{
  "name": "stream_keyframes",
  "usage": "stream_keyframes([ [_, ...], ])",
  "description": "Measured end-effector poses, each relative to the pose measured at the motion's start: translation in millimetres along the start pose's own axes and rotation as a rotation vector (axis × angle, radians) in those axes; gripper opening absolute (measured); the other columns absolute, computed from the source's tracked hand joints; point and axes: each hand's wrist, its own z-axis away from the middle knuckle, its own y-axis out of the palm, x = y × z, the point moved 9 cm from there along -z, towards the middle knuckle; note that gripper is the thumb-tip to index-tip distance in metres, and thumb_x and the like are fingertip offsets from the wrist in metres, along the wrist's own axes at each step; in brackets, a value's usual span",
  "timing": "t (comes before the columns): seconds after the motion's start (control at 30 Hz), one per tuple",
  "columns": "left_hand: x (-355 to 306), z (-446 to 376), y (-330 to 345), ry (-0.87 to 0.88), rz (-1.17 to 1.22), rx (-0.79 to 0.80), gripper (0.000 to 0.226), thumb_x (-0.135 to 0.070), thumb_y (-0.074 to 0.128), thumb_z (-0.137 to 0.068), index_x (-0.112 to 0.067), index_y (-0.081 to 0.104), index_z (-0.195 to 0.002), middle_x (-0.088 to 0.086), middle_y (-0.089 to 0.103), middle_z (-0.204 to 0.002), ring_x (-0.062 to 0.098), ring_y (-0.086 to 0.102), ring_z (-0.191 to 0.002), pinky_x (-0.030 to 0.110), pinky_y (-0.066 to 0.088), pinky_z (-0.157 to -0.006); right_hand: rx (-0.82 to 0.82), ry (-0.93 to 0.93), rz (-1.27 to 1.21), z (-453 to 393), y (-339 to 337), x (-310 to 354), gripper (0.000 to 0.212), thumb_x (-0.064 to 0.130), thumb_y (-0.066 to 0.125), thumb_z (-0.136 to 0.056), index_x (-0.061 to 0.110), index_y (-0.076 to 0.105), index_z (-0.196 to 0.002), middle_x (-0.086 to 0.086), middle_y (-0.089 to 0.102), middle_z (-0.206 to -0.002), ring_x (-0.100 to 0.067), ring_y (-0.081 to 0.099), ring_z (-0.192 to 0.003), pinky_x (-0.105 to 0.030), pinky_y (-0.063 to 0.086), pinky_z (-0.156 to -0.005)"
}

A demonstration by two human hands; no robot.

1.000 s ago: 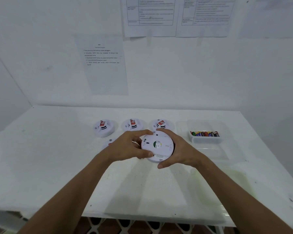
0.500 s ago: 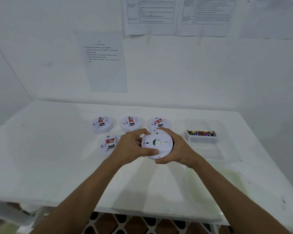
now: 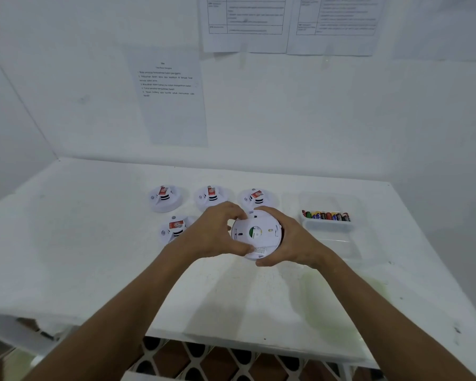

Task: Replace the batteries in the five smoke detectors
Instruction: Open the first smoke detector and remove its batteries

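A round white smoke detector is held above the table with its back plate facing me, showing a green mark at its centre. My left hand grips its left rim, thumb at the bottom edge. My right hand grips the right rim, fingers curled round it. Behind it stand three detectors in a row, each with a red label. Another detector lies left of my left hand.
A clear plastic tray at the right holds a row of several coloured batteries. The white table ends at a front edge near me; white walls with taped paper sheets close the back and left.
The view has tilted, so the hands and detector sit slightly farther out over the table. Both hands keep their grip; the back plate seems turned a little.
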Motion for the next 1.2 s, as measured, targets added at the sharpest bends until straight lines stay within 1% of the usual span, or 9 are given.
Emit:
stream_keyframes([
  [0.2,-14.5,-4.5,5.0,0.059,-0.190,0.071,0.072,-0.071,0.066,-0.046,-0.024,0.057,-0.101,-0.011,0.055,-0.102,0.007,0.050,-0.091,0.022,0.048,-0.075,0.034,-0.005,-0.006,3.6,-4.1,3.0,0.094,-0.003,0.091,-0.059,0.024,0.047,-0.137,0.005,0.061,-0.128,-0.010,0.059,-0.116,-0.027,0.056,-0.090],
  [0.27,-16.9,-5.4,5.5,0.071,-0.187,0.076,0.069,-0.069,0.069,-0.051,-0.026,0.057,-0.104,-0.013,0.055,-0.102,0.004,0.050,-0.091,0.019,0.043,-0.075,0.042,-0.003,-0.018,5.1,-5.4,2.9,0.093,-0.003,0.091,-0.059,0.025,0.048,-0.137,0.005,0.061,-0.127,-0.011,0.060,-0.116,-0.028,0.057,-0.088],
  [0.43,-7.4,-6.2,5.7,-0.009,-0.088,0.109,0.077,-0.045,0.085,-0.065,-0.023,0.055,-0.133,-0.010,0.058,-0.125,0.005,0.057,-0.105,0.019,0.052,-0.086,0.016,0.013,-0.049,7.5,-16.5,-4.7,0.093,-0.004,0.091,-0.059,0.028,0.049,-0.136,0.007,0.062,-0.128,-0.009,0.060,-0.116,-0.026,0.057,-0.084],
  [0.53,-6.4,-7.1,8.3,-0.055,0.012,0.082,0.071,-0.034,0.088,-0.066,-0.019,0.059,-0.129,-0.010,0.063,-0.114,0.003,0.062,-0.093,0.009,0.051,-0.074,0.009,0.016,-0.024,7.0,-18.6,-7.8,0.094,-0.002,0.092,-0.058,0.029,0.048,-0.136,0.008,0.061,-0.127,-0.009,0.059,-0.116,-0.024,0.056,-0.085],
  [0.63,-8.0,-8.2,10.3,-0.042,0.036,0.028,0.057,-0.028,0.089,-0.063,-0.018,0.065,-0.114,-0.007,0.066,-0.107,0.007,0.063,-0.093,0.024,0.057,-0.081,-0.003,0.017,-0.021,5.6,-18.6,-8.6,0.094,-0.002,0.092,-0.058,0.029,0.049,-0.136,0.009,0.062,-0.126,-0.009,0.060,-0.115,-0.025,0.057,-0.083],
  [0.73,-7.5,-8.2,14.9,-0.030,-0.068,0.026,0.057,-0.044,0.083,-0.053,-0.018,0.064,-0.101,-0.006,0.063,-0.100,0.011,0.060,-0.093,0.034,0.056,-0.081,0.002,0.014,-0.009,5.3,-15.3,-7.8,0.092,-0.002,0.092,-0.058,0.029,0.050,-0.134,0.011,0.064,-0.123,-0.008,0.061,-0.112,-0.022,0.056,-0.081],
  [0.87,-14.1,-11.7,18.5,0.010,-0.252,0.089,0.071,-0.068,0.058,-0.046,-0.021,0.055,-0.098,-0.004,0.058,-0.096,0.014,0.054,-0.088,0.029,0.052,-0.075,0.042,0.017,0.018,3.1,-14.7,-6.6,0.091,-0.004,0.091,-0.059,0.027,0.051,-0.134,0.010,0.064,-0.122,-0.007,0.061,-0.111,-0.023,0.056,-0.083],
  [0.97,-19.3,-15.8,18.3,0.069,-0.365,0.127,0.079,-0.072,0.051,-0.049,-0.017,0.056,-0.105,-0.003,0.058,-0.098,0.015,0.053,-0.088,0.029,0.051,-0.075,0.091,0.033,0.028,0.3,-18.7,-6.8,0.091,-0.004,0.090,-0.059,0.025,0.051,-0.136,0.006,0.064,-0.125,-0.013,0.061,-0.115,-0.030,0.057,-0.088],
  [1.2,-13.6,-15.7,18.1,0.051,-0.278,0.030,0.073,-0.073,0.055,-0.050,-0.020,0.053,-0.101,-0.007,0.055,-0.094,0.012,0.052,-0.084,0.019,0.045,-0.068,0.071,0.017,0.051,-4.1,-21.3,-9.2,0.090,-0.001,0.091,-0.059,0.025,0.051,-0.136,0.007,0.064,-0.124,-0.014,0.061,-0.115,-0.031,0.057,-0.093],
])
